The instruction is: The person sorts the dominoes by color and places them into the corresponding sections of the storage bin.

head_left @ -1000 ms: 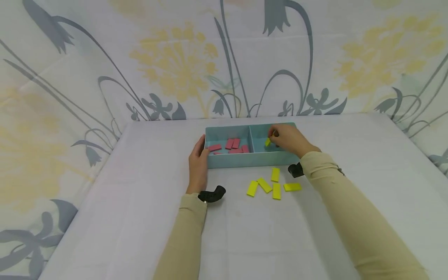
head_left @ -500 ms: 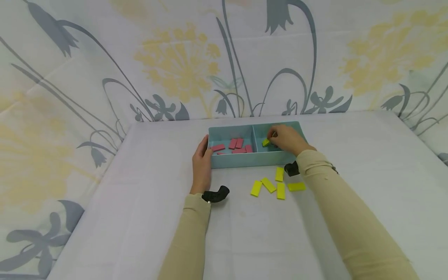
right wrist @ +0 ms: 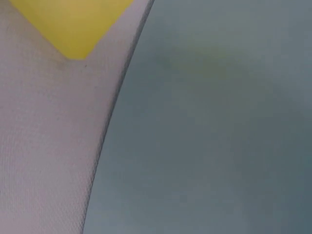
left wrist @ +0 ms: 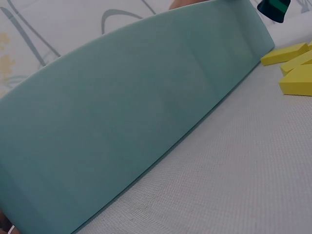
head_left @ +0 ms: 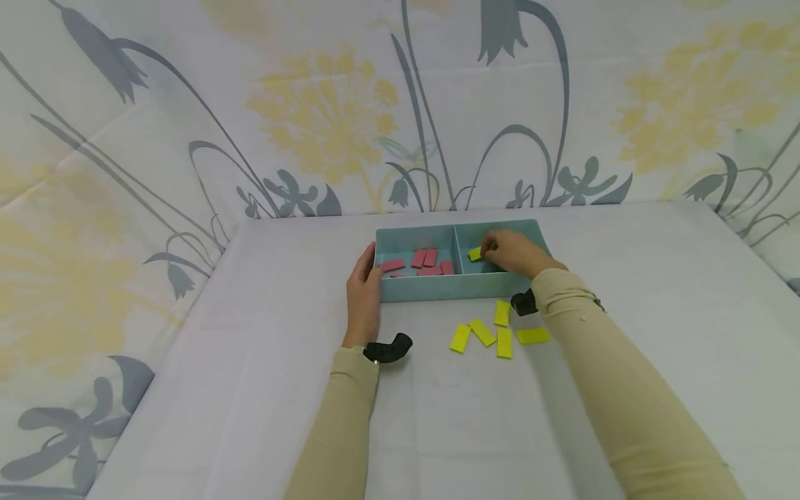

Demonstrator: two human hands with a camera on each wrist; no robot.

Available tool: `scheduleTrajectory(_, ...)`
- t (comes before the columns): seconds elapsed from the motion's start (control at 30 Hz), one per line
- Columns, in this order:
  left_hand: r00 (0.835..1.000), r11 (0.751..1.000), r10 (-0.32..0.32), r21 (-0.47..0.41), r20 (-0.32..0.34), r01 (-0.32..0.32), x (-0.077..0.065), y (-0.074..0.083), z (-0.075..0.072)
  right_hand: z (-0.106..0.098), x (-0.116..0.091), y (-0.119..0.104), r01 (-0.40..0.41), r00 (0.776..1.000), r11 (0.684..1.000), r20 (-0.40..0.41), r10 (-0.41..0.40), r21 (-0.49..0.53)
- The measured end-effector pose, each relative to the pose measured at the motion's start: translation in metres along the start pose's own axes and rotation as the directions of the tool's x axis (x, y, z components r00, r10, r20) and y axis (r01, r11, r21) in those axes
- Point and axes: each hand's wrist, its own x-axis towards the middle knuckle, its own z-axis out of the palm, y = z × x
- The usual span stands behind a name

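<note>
L: L hand (head_left: pixel 363 298) grips L end of tray (head_left: pixel 456 287), thumb over near L corner, fingers along outer L wall. Good hold; keep it light but firm so tray can't slide while the other hand works. Don't tip that end up.

L comp.: pink blocks (head_left: pixel 419 259) lie flat, six showing, one mostly hidden by near wall. Leave as is.

Mid: divider (head_left: pixel 457 251) splits pink from yellow. Stay on R side of it; a block dragged L prob. snags there.

Near side of tray, on white tablecloth (head_left: pixel 437 423): five loose yellow blocks (head_left: pixel 460 338), spread about, all flat. Farthest one sits just by near wall, easy to clip.

R comp.: yellow block (head_left: pixel 475 254) is inside, just R of divider, at the fingertips. Best set down low & flat, no drop, tucked near divider so there's room to its R.

Far R: R hand (head_left: pixel 519 252) reaches over near wall, fingers curled in, seems to pinch that block by its R end. Can't tell grip for sure b/c own wrist view shows mainly a blurred tray wall; comp. floor under palm hidden too. Lift straight up on release. Watch black wrist cam (head_left: pixel 523 303), hangs low beside farthest loose block; cd. knock it.
</note>
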Motion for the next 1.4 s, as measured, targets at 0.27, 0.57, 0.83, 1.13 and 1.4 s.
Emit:
scheduleTrajectory(0.27,1.0,1.0,0.001,0.026,-0.002,-0.001,0.0,-0.002,0.0,0.001,0.001,0.0,-0.007,1.0,0.999,-0.004,0.007,-0.042)
scheduleTrajectory(0.57,1.0,1.0,0.002,-0.002,-0.006,-0.002,-0.004,-0.003,0.0,0.008,0.0,0.004,0.001,0.998,0.998,-0.056,-0.004,-0.06)
scheduleTrajectory(0.83,1.0,1.0,0.017,0.004,-0.005,-0.017,-0.002,-0.002,0.0,0.007,-0.005,0.002,0.006,0.983,1.0,-0.184,-0.008,-0.009)
scheduleTrajectory(1.13,1.0,1.0,0.013,-0.002,0.002,-0.013,-0.001,-0.001,0.002,-0.001,-0.021,-0.006,0.069,0.95,0.979,-0.314,-0.006,0.189)
scheduleTrajectory(1.4,1.0,1.0,0.016,-0.001,0.005,-0.016,0.0,-0.001,0.0,-0.003,-0.041,-0.013,0.161,0.933,0.96,-0.352,-0.073,0.229)
